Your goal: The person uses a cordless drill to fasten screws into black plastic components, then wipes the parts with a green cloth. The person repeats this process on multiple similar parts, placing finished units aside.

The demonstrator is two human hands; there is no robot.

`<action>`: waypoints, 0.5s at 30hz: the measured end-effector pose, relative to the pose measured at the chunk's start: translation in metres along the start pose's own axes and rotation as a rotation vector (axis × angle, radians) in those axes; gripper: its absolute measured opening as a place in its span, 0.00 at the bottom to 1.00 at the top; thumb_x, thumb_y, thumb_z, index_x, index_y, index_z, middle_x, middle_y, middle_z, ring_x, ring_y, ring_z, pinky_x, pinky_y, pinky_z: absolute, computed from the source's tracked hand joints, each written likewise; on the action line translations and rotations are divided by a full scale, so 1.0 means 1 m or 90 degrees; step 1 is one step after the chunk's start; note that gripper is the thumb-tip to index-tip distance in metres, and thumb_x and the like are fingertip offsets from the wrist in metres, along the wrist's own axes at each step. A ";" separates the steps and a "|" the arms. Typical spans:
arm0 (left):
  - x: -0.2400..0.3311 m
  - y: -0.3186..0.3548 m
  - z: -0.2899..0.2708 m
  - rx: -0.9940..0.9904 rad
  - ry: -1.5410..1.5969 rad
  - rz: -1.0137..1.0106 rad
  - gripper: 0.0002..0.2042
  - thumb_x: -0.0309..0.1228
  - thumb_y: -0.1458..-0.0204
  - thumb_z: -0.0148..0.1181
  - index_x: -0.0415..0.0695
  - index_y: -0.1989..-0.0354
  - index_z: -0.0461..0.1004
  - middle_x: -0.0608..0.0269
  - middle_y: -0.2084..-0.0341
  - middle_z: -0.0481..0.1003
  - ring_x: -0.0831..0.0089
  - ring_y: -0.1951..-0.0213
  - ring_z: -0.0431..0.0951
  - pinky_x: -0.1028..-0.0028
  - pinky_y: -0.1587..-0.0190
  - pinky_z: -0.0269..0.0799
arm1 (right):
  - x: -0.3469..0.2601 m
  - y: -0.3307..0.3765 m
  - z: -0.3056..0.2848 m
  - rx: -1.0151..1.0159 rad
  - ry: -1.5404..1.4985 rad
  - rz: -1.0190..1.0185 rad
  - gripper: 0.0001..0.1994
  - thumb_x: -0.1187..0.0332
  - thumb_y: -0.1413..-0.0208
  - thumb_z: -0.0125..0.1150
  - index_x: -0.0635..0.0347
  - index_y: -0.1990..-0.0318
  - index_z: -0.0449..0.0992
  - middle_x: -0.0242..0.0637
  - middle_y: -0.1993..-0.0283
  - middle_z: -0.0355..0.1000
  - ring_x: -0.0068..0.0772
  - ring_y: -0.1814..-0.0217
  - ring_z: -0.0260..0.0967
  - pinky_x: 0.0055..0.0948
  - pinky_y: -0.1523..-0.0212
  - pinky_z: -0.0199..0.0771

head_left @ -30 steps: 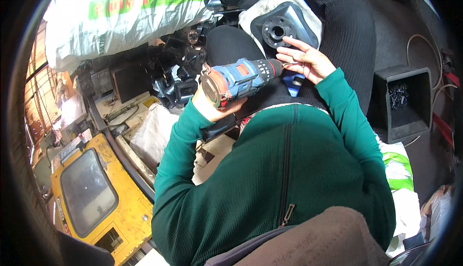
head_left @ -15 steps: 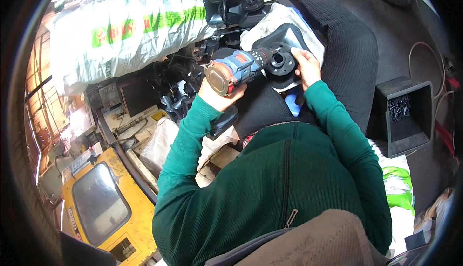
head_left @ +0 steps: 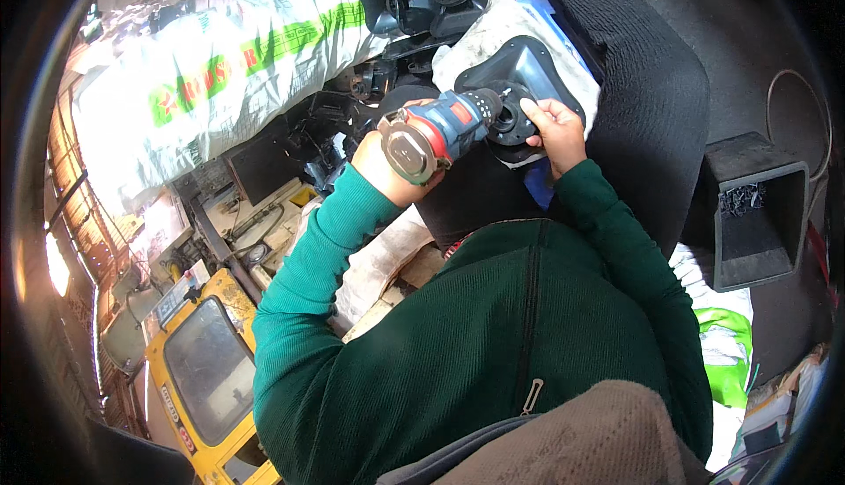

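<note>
One power drill [head_left: 458, 122] aimed at one black flanged part [head_left: 530, 64]

Nearest the camera, brown fabric [head_left: 590, 441] is covering the lower edge, and a green zip-front top [head_left: 431, 335] is filling the space beyond it. The left hand [head_left: 389, 170] is clamping firmly around the drill, whose rear face is turning toward the camera and whose nose is pointing up and to the right. The right hand [head_left: 561, 135] is closing thumb and fingers on the right edge of the part's round hub. The drill's chuck is sitting directly beside that hub; whether the bit is touching cannot be told, the tip being hidden. The part is lying on a stained pale cloth [head_left: 465, 45] between the black-clad legs [head_left: 656, 98]. To the right, a black bin [head_left: 748, 260] is holding small metal fasteners [head_left: 744, 199]. To the left, a yellow panel [head_left: 236, 300] with a window is standing below. Farther out, a white sack [head_left: 132, 124] with green and red print is lying at upper left, and more black parts [head_left: 396, 8] are clustering beside it.
</note>
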State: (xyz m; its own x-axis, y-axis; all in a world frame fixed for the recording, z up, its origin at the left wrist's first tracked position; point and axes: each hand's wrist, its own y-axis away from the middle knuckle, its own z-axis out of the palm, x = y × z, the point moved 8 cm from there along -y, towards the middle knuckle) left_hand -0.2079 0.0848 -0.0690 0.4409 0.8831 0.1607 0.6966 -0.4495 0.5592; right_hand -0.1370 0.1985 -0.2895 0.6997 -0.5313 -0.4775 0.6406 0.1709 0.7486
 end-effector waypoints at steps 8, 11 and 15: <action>-0.018 0.001 0.029 -0.217 0.045 -0.047 0.21 0.33 0.59 0.58 0.46 0.52 0.70 0.57 0.52 0.69 0.59 0.51 0.70 0.66 0.46 0.64 | -0.005 0.002 0.001 0.003 0.023 0.034 0.07 0.64 0.48 0.62 0.55 0.71 0.73 0.21 0.77 0.68 0.11 0.77 0.62 0.14 0.79 0.63; -0.015 -0.003 0.031 -0.194 0.104 -0.053 0.20 0.34 0.55 0.53 0.46 0.51 0.69 0.59 0.52 0.70 0.62 0.51 0.70 0.69 0.47 0.65 | -0.002 0.002 -0.001 -0.004 0.043 0.038 0.07 0.65 0.49 0.63 0.56 0.72 0.72 0.21 0.78 0.67 0.11 0.78 0.62 0.15 0.80 0.63; -0.015 -0.007 0.037 -0.206 0.064 -0.043 0.22 0.34 0.57 0.55 0.45 0.49 0.68 0.59 0.52 0.70 0.63 0.51 0.71 0.70 0.47 0.65 | -0.012 0.002 -0.001 0.016 0.037 0.044 0.09 0.67 0.52 0.66 0.60 0.74 0.72 0.21 0.83 0.57 0.11 0.83 0.57 0.17 0.84 0.65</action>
State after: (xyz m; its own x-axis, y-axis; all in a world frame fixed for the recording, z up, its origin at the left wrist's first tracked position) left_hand -0.1988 0.0697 -0.1057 0.3307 0.9255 0.1849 0.4999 -0.3379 0.7974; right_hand -0.1439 0.2061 -0.2831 0.7594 -0.4698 -0.4500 0.5826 0.1834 0.7918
